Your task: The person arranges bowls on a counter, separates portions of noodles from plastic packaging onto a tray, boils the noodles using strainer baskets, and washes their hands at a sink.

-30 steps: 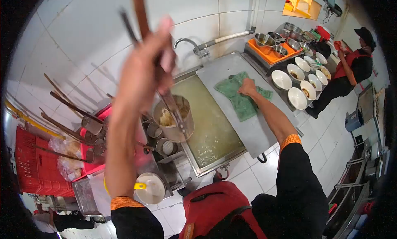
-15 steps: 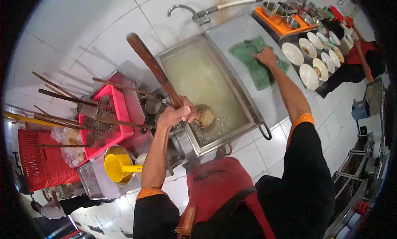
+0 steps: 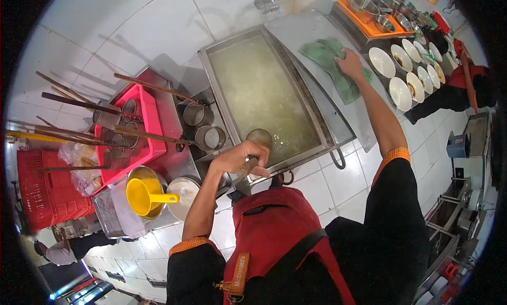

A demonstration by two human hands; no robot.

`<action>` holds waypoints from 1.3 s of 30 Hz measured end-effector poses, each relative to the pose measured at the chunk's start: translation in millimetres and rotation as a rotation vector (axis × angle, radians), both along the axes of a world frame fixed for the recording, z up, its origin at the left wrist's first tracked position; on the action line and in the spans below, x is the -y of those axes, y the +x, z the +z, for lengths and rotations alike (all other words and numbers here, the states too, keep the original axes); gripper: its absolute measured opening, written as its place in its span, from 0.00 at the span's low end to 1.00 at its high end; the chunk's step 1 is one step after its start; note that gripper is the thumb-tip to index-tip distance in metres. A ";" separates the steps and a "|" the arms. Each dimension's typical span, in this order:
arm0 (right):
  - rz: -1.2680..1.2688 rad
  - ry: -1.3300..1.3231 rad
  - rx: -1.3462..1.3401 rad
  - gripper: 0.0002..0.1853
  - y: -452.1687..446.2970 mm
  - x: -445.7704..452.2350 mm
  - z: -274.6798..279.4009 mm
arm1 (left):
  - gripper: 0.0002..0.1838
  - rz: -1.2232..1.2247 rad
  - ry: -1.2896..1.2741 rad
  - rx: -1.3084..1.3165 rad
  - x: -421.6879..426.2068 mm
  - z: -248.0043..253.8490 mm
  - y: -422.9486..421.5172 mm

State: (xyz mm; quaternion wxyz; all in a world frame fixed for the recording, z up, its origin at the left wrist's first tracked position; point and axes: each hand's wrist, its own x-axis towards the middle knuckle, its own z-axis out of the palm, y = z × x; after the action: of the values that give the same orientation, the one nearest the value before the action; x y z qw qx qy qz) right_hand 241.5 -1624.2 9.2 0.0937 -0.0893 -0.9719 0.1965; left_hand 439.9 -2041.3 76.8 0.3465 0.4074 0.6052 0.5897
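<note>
My left hand (image 3: 244,160) is closed round the handle of a noodle strainer, whose handle points up towards me. The strainer's round basket (image 3: 260,138) is at the near left corner of a rectangular metal vat (image 3: 205,56) of cloudy, bubbling water. What the basket holds is hard to make out. To the right, my right hand (image 3: 349,65) rests on a crumpled green cloth (image 3: 346,88), with fingers partly curled into it. The cloth lies on a sheet-metal surface (image 3: 301,28) beside the vat. Two more strainer baskets (image 3: 210,138) hang left of the vat.
A pink bin (image 3: 156,146) of long-handled strainers stands left, near a yellow dipper (image 3: 140,197) and a white-topped round container (image 3: 183,194). White bowls (image 3: 381,62) and an orange tray (image 3: 364,25) of metal pots sit right. Another person (image 3: 465,83) stands beyond the bowls.
The strainer handle has swung from leaning towards the wall to pointing at me. Noodles showed in its basket before. My right hand stays on the cloth; the view has shifted slightly.
</note>
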 end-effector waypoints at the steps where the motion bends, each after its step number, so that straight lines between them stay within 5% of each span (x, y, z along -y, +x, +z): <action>1: 0.006 0.004 -0.001 0.30 0.3 -0.4 0.7 | 0.16 -0.017 -0.024 -0.020 2.8 -1.3 0.0; 6: 0.001 0.075 0.002 0.37 -2.1 1.5 3.3 | 0.12 0.101 -0.049 0.006 9.2 8.1 12.9; 13: 0.136 0.080 -0.066 0.39 -3.1 -2.7 0.0 | 0.30 0.384 -0.133 -0.143 19.2 27.4 28.1; 18: 0.286 0.300 -0.388 0.27 26.4 44.2 33.8 | 0.47 0.571 0.094 0.003 52.9 25.4 49.7; 19: 0.439 0.005 -0.306 0.17 38.0 68.7 41.4 | 0.51 0.668 0.115 0.047 59.3 26.2 58.8; 21: 0.679 -0.461 0.100 0.11 72.5 130.6 54.1 | 0.37 0.899 0.177 0.077 72.1 29.7 77.5; 25: 1.343 -0.542 0.309 0.13 103.7 231.5 -26.5 | 0.22 1.134 0.201 0.097 96.1 32.2 106.6; 27: 1.600 -0.395 0.633 0.15 114.2 271.1 -6.0 | 0.16 1.178 0.167 0.036 101.7 41.9 121.8; 29: 1.943 -0.321 0.633 0.13 107.9 297.9 -54.8 | 0.12 1.216 0.169 0.031 114.3 47.1 138.5; 31: 2.100 -0.757 0.598 0.10 102.0 299.8 -88.3 | 0.11 1.295 0.187 0.002 131.8 49.1 157.0; 34: 2.050 -0.423 0.723 0.06 102.8 293.0 -43.7 | 0.09 1.522 0.152 -0.033 162.2 44.9 183.0; 36: 1.543 -0.718 0.859 0.13 109.4 268.9 -30.0 | 0.06 1.740 0.161 0.022 182.3 41.3 192.8; 39: 1.235 -0.422 0.656 0.12 123.2 254.5 1.3 | 0.09 1.750 0.382 -0.044 205.3 33.0 189.8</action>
State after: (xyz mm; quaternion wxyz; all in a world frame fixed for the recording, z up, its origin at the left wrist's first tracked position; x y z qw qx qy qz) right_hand 364.7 -1878.6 10.5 -0.3494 0.4047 -0.7645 0.3600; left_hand 629.7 -2246.6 109.8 -0.3129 -0.1379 0.5973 0.7255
